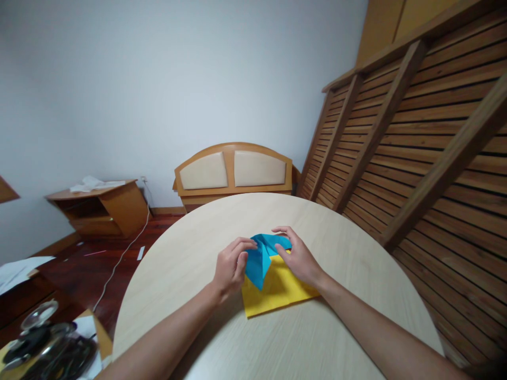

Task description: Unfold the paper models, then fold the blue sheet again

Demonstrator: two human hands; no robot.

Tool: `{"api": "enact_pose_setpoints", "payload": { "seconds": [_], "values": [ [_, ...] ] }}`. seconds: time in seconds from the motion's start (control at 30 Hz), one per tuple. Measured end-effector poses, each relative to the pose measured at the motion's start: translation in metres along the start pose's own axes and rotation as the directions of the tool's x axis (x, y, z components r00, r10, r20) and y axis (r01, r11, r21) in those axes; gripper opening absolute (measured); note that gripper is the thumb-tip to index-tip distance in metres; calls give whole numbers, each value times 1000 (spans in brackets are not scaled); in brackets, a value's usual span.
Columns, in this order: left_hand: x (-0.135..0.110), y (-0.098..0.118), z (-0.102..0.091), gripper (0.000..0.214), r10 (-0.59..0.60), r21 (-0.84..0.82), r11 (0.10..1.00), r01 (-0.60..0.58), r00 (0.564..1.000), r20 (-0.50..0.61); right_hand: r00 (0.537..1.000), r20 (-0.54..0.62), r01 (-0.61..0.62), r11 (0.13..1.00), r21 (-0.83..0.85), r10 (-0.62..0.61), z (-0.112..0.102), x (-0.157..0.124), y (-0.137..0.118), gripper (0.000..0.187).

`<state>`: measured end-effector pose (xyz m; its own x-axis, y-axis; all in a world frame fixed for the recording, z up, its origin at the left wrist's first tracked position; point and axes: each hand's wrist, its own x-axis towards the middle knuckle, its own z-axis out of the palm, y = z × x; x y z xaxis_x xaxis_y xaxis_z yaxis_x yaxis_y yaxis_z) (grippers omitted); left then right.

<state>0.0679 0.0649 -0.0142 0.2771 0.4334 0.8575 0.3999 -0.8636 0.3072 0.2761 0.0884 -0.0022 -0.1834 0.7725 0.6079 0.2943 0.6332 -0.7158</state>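
Observation:
A piece of folded blue paper with creases and a point toward me is held between my two hands. My left hand grips its left side, with the fingers over the top and the thumb at the near side. The right end of the blue paper sits between the thumb and fingers of my right hand. Below it a yellow sheet lies flat on the round table, partly covered by the blue paper and my right hand.
Beyond the table stands a wooden headboard with pale panels. Slatted wooden panels lean along the right. At the left are a low cabinet with papers on top, a white cord on the floor and cluttered items.

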Motion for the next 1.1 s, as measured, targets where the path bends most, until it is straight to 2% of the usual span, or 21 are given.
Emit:
{"api": "enact_pose_setpoints", "payload": {
  "seconds": [0.1, 0.2, 0.3, 0.37, 0.43, 0.53, 0.6, 0.67, 0.77, 0.83, 0.93, 1.0, 1.1],
  "values": [
    [3, 1, 2, 21, -90, 32, 995, 91, 996, -19, 999, 35, -30, 999, 19, 29, -5, 1, -2, 23],
    [5, 3, 6, 30, -195, 53, 979, 195, 981, 4, 998, 56, -31, 997, 72, 27, -5, 0, -3, 23],
    [6, 4, 11, 40, -342, -24, 938, 345, 936, 83, 998, 61, -16, 994, 109, 10, -3, -2, -5, 26],
    [6, 3, 15, 38, -425, -93, 894, 437, 896, 124, 998, 56, 9, 994, 105, -15, -1, -3, -7, 25],
    [7, 2, 18, 27, -506, -147, 840, 522, 852, 133, 997, 33, 75, 996, 47, -76, 0, -4, -9, 22],
    [7, 1, 21, 19, -621, -176, 757, 630, 776, 108, 974, -38, 217, 967, -130, -224, 0, -6, -16, 21],
    [7, -1, 21, 17, -653, -156, 741, 653, 755, 61, 943, -76, 293, 917, -269, -324, -1, -10, -24, 20],
    [7, -2, 20, 14, -653, -119, 752, 649, 758, 7, 910, -60, 356, 847, -396, -411, 0, -14, -32, 24],
    [7, -4, 18, 10, -646, -114, 761, 639, 763, -37, 875, 31, 417, 718, -557, -484, 4, -21, -43, 25],
    [6, -6, 18, 9, -645, -139, 760, 635, 763, -43, 893, 79, 387, 666, -638, -444, 9, -24, -46, 27],
    [7, -6, 18, 9, -646, -154, 759, 633, 761, -55, 934, 116, 316, 628, -711, -339, 14, -24, -45, 18],
    [7, -6, 19, 11, -629, -150, 774, 616, 775, -59, 940, 128, 303, 603, -737, -316, 15, -22, -42, 19],
    [8, -6, 19, 19, -612, -126, 786, 606, 790, -18, 930, 124, 311, 563, -766, -345, 12, -20, -39, 24]
  ]
}}
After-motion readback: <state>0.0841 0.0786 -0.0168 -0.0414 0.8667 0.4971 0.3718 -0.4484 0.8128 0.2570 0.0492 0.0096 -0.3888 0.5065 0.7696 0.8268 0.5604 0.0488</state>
